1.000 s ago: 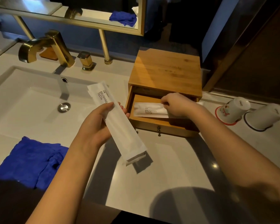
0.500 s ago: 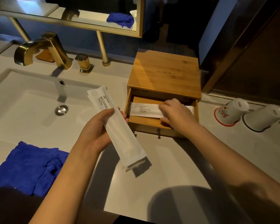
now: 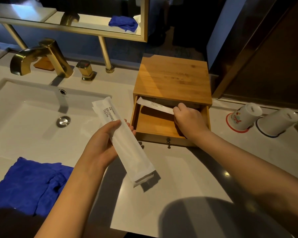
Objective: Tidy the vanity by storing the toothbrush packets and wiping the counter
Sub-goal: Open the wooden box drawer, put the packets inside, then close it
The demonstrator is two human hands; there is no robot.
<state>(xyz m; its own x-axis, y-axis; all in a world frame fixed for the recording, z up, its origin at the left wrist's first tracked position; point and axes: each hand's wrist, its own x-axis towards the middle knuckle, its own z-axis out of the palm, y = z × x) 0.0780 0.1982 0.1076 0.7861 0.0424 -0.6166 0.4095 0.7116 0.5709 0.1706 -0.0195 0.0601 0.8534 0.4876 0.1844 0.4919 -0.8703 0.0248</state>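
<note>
The left hand (image 3: 103, 145) is gripping a white packet (image 3: 122, 140) printed "BRUSHING TEETH", holding it slantwise above the bench (image 3: 162, 203), its printed end up toward the sink (image 3: 24, 117) and its folded end hanging low over the bench. The thumb is lying across the packet's face and the fingertips are showing past its far edge.

The right hand (image 3: 187, 121) is reaching into the open drawer (image 3: 155, 124) of a wooden box (image 3: 174, 78) that is standing on the bench to the right of the sink. Its fingers are pinching the near end of a second packet (image 3: 155, 105), which is lying tilted across the back of the drawer, its far end tucked up under the box's top. The rest of the drawer floor is showing bare wood. A small knob (image 3: 168, 140) is sticking out of the drawer front.

A blue cloth (image 3: 31, 182) is lying crumpled on the bench's front edge, left of the left forearm. A gold tap (image 3: 40, 57) is standing behind the sink. Two white cups (image 3: 261, 121) are resting upside down on the bench, right of the box.
</note>
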